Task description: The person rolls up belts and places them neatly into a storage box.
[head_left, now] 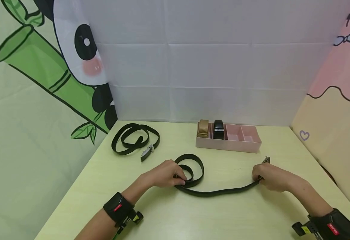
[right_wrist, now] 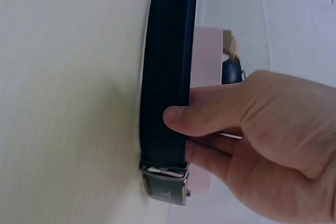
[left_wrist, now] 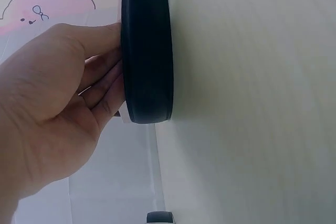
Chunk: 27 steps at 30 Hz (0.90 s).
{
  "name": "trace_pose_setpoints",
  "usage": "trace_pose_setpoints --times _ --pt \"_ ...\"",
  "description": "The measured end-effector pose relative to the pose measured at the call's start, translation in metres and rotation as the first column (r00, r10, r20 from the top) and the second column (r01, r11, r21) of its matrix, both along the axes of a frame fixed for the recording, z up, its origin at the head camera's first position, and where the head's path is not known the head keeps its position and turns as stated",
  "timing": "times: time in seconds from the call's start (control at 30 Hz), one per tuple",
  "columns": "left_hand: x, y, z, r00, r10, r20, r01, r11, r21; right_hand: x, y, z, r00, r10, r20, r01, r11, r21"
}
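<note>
A black belt stands on its edge on the table, its left part wound in a loose coil. My left hand pinches the coil's near side, thumb and fingertips at the strap in the left wrist view. At the other end, my right hand grips the strap just behind the metal buckle. In the right wrist view the thumb lies across the strap's face, and the other fingers are partly hidden behind it. Between the hands the strap runs in a shallow curve.
Farther left lies a second black belt, loosely looped, with a silver buckle. Toward the back right stands a pink divided box with a rolled tan belt and a rolled black belt in its left compartments. Printed curtains enclose the table.
</note>
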<state>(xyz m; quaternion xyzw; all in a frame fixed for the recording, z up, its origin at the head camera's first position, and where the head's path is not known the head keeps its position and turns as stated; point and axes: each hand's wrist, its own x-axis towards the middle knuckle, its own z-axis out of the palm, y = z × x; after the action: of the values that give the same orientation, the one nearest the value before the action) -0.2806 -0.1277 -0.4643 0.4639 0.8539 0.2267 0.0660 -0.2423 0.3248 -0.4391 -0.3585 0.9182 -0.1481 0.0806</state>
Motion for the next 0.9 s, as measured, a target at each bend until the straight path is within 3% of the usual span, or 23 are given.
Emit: trace_pose_setpoints --times 0.1,0.2,0.37,0.53,0.7,0.9 --pt "0.002 0.002 -0.001 1.0 0.004 0.005 -0.004 1.0 0.008 0.01 -0.025 0.005 1.0 -0.001 0.027 0.0 0.999 0.039" --pt "0.005 0.004 -0.001 1.0 -0.009 -0.015 0.009 1.0 0.022 0.02 -0.061 0.008 0.999 0.05 0.021 -0.051 0.998 0.026" --pt "0.008 0.008 -0.001 0.999 -0.025 -0.048 0.027 0.999 0.031 0.03 -0.126 -0.001 0.969 0.221 -0.113 -0.228 0.972 -0.052" --pt "0.008 0.01 -0.003 0.999 -0.023 -0.046 0.025 0.999 0.028 0.033 -0.169 -0.015 0.941 0.279 -0.193 -0.296 0.953 -0.066" --pt "0.008 0.009 -0.003 0.999 -0.037 -0.025 0.038 0.999 0.027 0.033 -0.173 -0.019 0.946 0.272 -0.174 -0.288 0.955 -0.072" --pt "0.005 0.003 -0.001 0.999 -0.052 0.014 0.051 0.998 0.027 0.034 -0.144 -0.015 0.963 0.235 -0.13 -0.239 0.971 -0.019"
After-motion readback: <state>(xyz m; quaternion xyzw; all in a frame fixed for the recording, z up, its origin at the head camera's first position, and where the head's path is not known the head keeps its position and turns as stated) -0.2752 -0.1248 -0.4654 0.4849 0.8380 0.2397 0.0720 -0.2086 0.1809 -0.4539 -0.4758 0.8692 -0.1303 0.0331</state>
